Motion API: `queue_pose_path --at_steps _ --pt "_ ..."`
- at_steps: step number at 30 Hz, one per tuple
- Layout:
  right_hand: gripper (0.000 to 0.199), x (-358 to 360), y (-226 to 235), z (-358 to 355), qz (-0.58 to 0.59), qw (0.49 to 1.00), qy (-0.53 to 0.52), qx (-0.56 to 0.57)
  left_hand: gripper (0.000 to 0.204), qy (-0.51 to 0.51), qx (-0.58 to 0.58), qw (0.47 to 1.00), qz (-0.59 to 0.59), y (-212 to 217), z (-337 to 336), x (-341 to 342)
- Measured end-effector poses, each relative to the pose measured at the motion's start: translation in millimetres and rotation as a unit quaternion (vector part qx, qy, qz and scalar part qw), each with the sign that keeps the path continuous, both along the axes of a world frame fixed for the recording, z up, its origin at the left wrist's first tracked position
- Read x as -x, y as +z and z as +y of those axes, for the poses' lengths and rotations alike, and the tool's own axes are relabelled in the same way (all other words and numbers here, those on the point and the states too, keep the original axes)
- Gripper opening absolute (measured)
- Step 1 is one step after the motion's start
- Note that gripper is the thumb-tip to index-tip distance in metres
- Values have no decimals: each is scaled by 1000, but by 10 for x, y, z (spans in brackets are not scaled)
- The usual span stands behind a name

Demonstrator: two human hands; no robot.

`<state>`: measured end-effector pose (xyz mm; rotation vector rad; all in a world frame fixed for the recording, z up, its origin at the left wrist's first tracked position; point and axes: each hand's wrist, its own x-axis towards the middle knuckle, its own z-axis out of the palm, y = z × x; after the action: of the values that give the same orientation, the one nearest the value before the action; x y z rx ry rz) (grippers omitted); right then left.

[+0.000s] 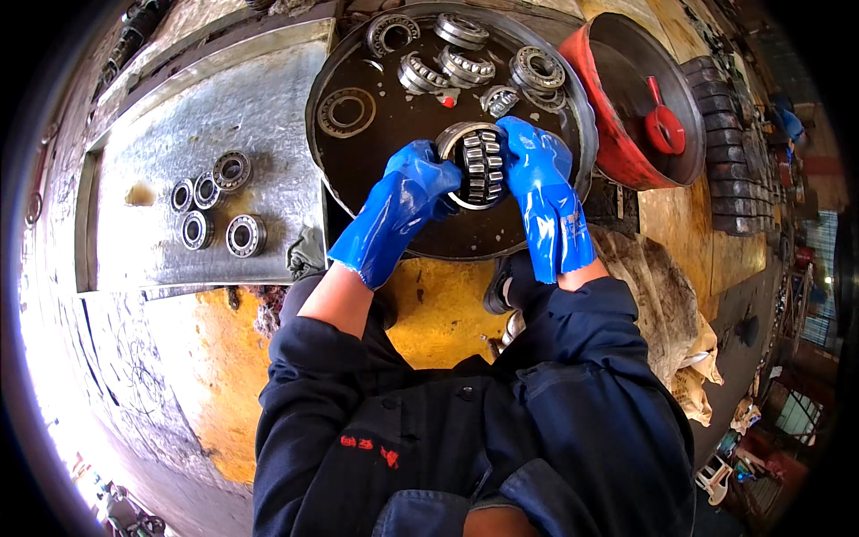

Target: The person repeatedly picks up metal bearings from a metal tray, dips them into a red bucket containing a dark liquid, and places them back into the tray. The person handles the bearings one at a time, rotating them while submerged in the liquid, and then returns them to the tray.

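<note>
A large roller bearing (pixel 484 167), its steel rollers showing inside a tilted outer ring, is held over a wide round pan of dark liquid (pixel 376 166). In a blue rubber glove, my left hand (pixel 416 179) is closed on the bearing's left side. My right hand (pixel 540 166), gloved the same way, grips its right edge. Just beyond the hands lies a small roller piece (pixel 499 101). Farther back in the pan are several more bearings (pixel 461 31), some stacked (pixel 538 72), and a ring (pixel 346 112) sits partly under the liquid at the left.
Left of the pan, a metal tray (pixel 134 224) carries several smaller bearings (pixel 232 170). A red basin (pixel 595 116) with a red ladle (pixel 664 128) stands at the right, beside a row of dark ribbed parts (pixel 729 148). Stained cloth (pixel 649 295) lies near my right arm.
</note>
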<state>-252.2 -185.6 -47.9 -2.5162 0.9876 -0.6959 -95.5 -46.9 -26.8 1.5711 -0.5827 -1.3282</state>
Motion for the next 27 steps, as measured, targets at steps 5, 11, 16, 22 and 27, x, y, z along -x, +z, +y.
queue_pose_path --at_steps 5,11,16,22,27 --pt "33 7 22 -105 -40 983 85 -161 37 16 26 998 47 -71 27 -33" --pt "47 133 339 -81 -20 864 16 -503 35 40 85 985 143 25 94 -36" --pt "37 180 540 -58 25 923 17 -383 36 33 135 974 181 9 34 39" --pt "34 157 549 121 2 943 30 -331 40 66 83 978 180 -330 -47 -41" --pt "40 180 541 125 13 953 2 -302 43 -26 39 995 85 -117 -87 -88"
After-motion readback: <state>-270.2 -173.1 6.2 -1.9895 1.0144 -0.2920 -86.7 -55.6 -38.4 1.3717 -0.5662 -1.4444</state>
